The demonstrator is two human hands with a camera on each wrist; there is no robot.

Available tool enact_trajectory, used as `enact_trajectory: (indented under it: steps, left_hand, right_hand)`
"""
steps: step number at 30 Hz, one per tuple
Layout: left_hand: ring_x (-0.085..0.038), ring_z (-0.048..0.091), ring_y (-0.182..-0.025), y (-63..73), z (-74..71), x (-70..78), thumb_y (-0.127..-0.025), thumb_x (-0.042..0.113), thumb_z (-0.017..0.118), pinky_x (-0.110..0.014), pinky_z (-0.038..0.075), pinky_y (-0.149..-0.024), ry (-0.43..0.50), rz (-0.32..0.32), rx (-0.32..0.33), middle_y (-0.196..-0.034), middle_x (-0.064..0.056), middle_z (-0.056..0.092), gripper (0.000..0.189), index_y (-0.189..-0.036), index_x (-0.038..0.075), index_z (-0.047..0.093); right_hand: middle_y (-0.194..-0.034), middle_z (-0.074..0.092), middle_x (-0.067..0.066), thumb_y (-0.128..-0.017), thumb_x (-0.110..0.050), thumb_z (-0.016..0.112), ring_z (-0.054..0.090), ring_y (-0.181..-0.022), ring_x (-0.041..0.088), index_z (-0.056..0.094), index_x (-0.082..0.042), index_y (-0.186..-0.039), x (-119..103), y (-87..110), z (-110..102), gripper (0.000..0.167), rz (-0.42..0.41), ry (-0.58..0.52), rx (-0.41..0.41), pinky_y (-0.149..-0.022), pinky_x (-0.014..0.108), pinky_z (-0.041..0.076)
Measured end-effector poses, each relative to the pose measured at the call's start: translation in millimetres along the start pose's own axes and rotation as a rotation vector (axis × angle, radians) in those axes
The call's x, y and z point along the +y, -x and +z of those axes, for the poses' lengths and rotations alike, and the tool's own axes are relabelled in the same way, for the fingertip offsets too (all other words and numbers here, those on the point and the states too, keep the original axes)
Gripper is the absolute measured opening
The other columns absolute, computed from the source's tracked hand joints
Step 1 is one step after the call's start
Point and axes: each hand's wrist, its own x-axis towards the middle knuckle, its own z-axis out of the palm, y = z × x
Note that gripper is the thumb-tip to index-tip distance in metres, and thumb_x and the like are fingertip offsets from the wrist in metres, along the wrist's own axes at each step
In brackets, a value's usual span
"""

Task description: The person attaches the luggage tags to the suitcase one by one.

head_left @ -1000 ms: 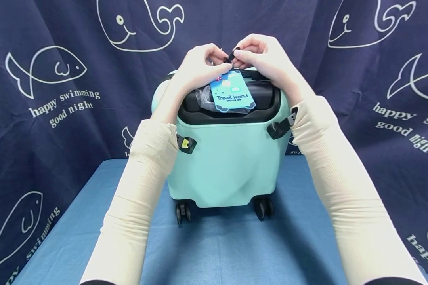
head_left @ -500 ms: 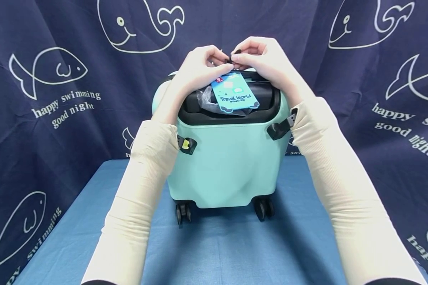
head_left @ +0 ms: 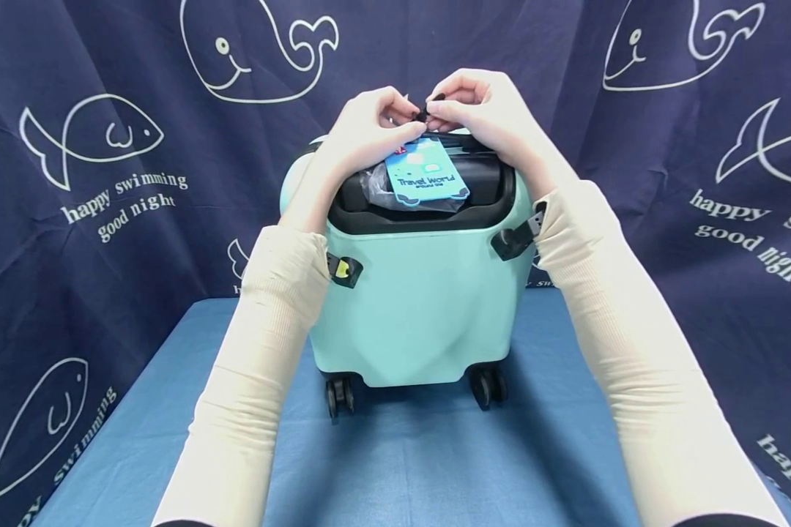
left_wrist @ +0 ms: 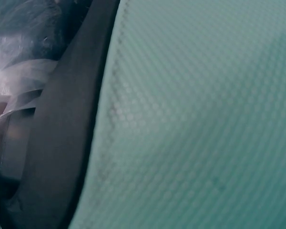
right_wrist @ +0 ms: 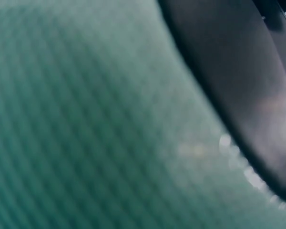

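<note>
A mint-green suitcase [head_left: 415, 307] stands upright, its black top recess [head_left: 369, 218] facing me. Over that recess hangs a blue luggage tag [head_left: 430, 174] printed "Travel World". Just above the tag, my left hand [head_left: 365, 132] pinches its thin black strap [head_left: 422, 116] between thumb and fingers. From the other side my right hand [head_left: 488, 110] pinches the strap's upper end, fingertips close to the left ones. Fingers cover most of the strap. Both wrist views show the ribbed suitcase shell [left_wrist: 195, 119] and black trim [right_wrist: 238, 71], with neither hand's grip visible.
Clear plastic wrap [head_left: 379, 189] lies in the recess behind the tag. Black casters [head_left: 339, 395] carry the suitcase on a blue cloth-covered table [head_left: 409, 468]. A navy curtain [head_left: 395, 44] with whale and fish drawings hangs behind. Wrist cameras [head_left: 515, 240] sit close to the suitcase front.
The tag swings slightly right, then back left. My right hand has come down a little, and less of the black strap shows between the fingertips. Both hands keep their pinch.
</note>
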Motion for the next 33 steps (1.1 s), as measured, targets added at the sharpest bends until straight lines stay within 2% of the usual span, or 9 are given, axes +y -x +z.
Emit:
enact_trajectory:
  steps: [13,22,27,33]
  left_hand:
    - [-0.005,0.059,-0.089,-0.5,1.7,-2.1,-0.088,0.032,0.061,-0.013,0.041,-0.082,-0.009,0.007,0.001,-0.108,0.0,0.068,0.034,-0.115,0.013,0.063]
    - [-0.004,0.061,-0.091,-0.3,-0.4,-2.5,-0.086,0.035,0.063,-0.013,0.042,-0.083,-0.017,-0.005,-0.009,-0.11,0.001,0.068,0.038,-0.119,0.015,0.063]
    - [-0.004,0.062,-0.092,-0.6,0.1,-3.1,-0.085,0.034,0.065,-0.012,0.042,-0.082,0.004,-0.011,0.004,-0.109,0.0,0.068,0.038,-0.118,0.014,0.064]
    - [-0.005,0.063,-0.088,-1.2,0.5,-3.6,-0.084,0.033,0.067,-0.013,0.043,-0.081,0.049,-0.004,0.014,-0.107,-0.002,0.069,0.037,-0.115,0.013,0.064]
  right_hand:
    - [-0.07,0.068,0.003,-0.084,-0.002,0.066,0.066,-0.067,0.013,0.065,-0.002,-0.087,-0.3,0.9,0.2,0.004,0.006,-0.042,0.015,-0.066,0.019,0.053]
    - [-0.073,0.069,0.002,-0.089,-0.006,0.061,0.067,-0.069,0.011,0.064,-0.003,-0.091,0.2,0.4,-0.1,0.005,0.002,-0.016,-0.007,-0.068,0.017,0.053]
    - [-0.075,0.068,0.005,-0.092,-0.004,0.056,0.065,-0.068,0.012,0.065,0.001,-0.094,0.2,0.4,0.6,0.011,-0.023,-0.076,-0.029,-0.067,0.018,0.053]
    - [-0.077,0.068,0.008,-0.09,-0.003,0.058,0.066,-0.067,0.015,0.066,0.001,-0.099,2.0,0.7,-1.2,0.013,-0.049,-0.14,-0.021,-0.066,0.02,0.054]
